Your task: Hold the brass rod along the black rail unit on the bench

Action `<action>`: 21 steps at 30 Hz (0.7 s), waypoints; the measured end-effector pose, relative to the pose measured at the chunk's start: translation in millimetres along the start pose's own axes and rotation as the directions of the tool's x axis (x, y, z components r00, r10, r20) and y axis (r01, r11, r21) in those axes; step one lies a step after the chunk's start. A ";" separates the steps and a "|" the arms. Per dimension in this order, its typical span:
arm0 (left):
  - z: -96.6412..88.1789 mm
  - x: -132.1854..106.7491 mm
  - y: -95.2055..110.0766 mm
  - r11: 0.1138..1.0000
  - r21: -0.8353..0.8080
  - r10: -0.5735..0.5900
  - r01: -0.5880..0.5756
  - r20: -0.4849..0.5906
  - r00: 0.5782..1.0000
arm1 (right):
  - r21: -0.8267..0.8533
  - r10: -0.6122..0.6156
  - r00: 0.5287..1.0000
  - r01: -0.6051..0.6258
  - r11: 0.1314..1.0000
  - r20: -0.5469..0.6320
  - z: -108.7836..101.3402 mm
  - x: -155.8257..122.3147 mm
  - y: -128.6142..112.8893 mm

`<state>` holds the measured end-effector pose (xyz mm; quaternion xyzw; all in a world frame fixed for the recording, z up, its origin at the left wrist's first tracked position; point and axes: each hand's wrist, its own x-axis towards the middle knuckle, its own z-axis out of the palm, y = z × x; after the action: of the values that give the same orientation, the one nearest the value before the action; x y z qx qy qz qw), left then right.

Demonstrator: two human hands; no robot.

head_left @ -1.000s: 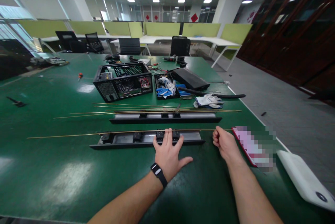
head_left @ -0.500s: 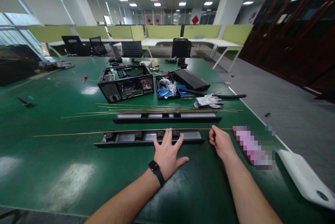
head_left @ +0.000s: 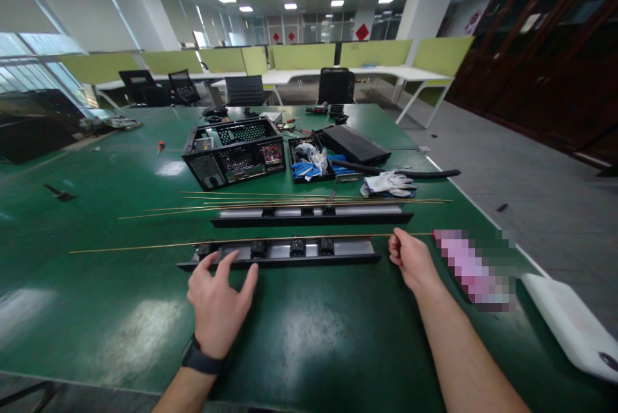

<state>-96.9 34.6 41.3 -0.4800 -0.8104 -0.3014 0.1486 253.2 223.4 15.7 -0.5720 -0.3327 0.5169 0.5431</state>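
Note:
My right hand [head_left: 409, 257] is closed around a thin brass-coloured rod [head_left: 145, 247] near its right end. The rod stretches leftward along the back of the nearer black-and-silver rail [head_left: 280, 263], past several black blocks [head_left: 297, 246] set in it. At the rail's left end, my left hand [head_left: 219, 300] is open with fingers spread, close to the leftmost block; whether it touches the rail is unclear. Behind lies a second similar rail [head_left: 313, 220], with several more thin rods [head_left: 164, 210] along it.
A black computer case [head_left: 234, 152] and a black tray [head_left: 333, 176] of gloves stand further back. White gloves [head_left: 390, 184] and a black tube [head_left: 429, 174] lie at the right. Nearer are a pixelated pink item [head_left: 466, 262] and a white device [head_left: 570, 323].
My left hand has moved left along the nearer rail, from the right-hand blocks to its left end. My right hand stays closed on the rod, and the view has shifted slightly.

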 end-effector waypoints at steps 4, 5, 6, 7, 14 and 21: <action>8.1 9.9 -23.2 0.977 0.153 -0.164 0.149 0.085 0.983 | -0.003 0.007 1.000 -0.007 1.000 -0.009 0.4 -0.9 -1.7; 10.7 11.3 -26.4 0.973 0.176 -0.171 0.149 0.120 0.978 | -0.004 0.011 1.000 -0.011 1.000 -0.014 0.4 -1.2 -2.1; 13.3 12.6 -29.1 0.971 0.193 -0.170 0.141 0.147 0.974 | -0.005 0.016 1.000 -0.016 1.000 -0.017 0.4 -1.6 -2.4; 15.7 13.9 -31.5 0.970 0.203 -0.168 0.134 0.159 0.973 | -0.007 0.021 1.000 -0.021 1.000 -0.017 0.4 -1.8 -2.8; 22.5 23.5 -46.9 0.978 0.157 -0.161 0.140 0.133 0.978 | -0.003 0.008 1.000 -0.008 1.000 -0.003 0.6 -2.1 -2.7; 18.4 18.0 -43.8 0.982 0.186 -0.063 0.026 0.196 0.979 | -0.001 0.014 1.000 -0.014 1.000 -0.001 1.0 -2.3 -3.4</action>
<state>-142.9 43.0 21.4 -0.4741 -0.8559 -0.1791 0.1028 252.3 222.2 19.7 -0.5749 -0.3288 0.5200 0.5394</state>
